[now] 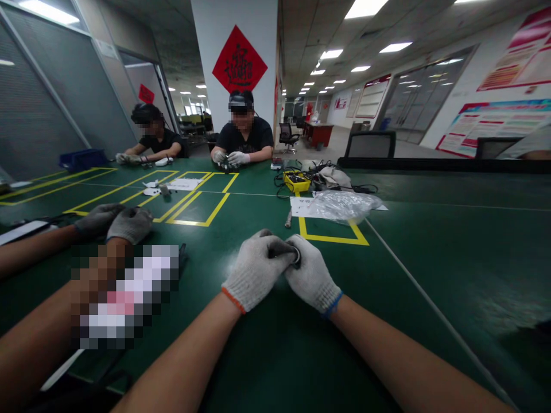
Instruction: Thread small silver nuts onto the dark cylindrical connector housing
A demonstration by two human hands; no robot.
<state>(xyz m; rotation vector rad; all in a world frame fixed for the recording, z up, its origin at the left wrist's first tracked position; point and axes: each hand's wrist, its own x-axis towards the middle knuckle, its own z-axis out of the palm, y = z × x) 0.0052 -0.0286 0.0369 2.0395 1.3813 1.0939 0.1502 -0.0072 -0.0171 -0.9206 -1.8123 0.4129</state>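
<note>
One small round part [297, 256] sits between the gloved fingers [282, 261].

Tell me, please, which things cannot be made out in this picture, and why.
All in the head view:
Small round part: mostly covered by the left hand and right hand.
Yellow box: contents too small to identify.
White sheet: partly covered by the clear plastic bag.
Person at far right: cut off by the picture's edge.

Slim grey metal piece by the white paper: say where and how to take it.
Pinch the slim grey metal piece across its middle, likely from above, near side: it lies lengthwise front to back, with white paper at its right.
</note>
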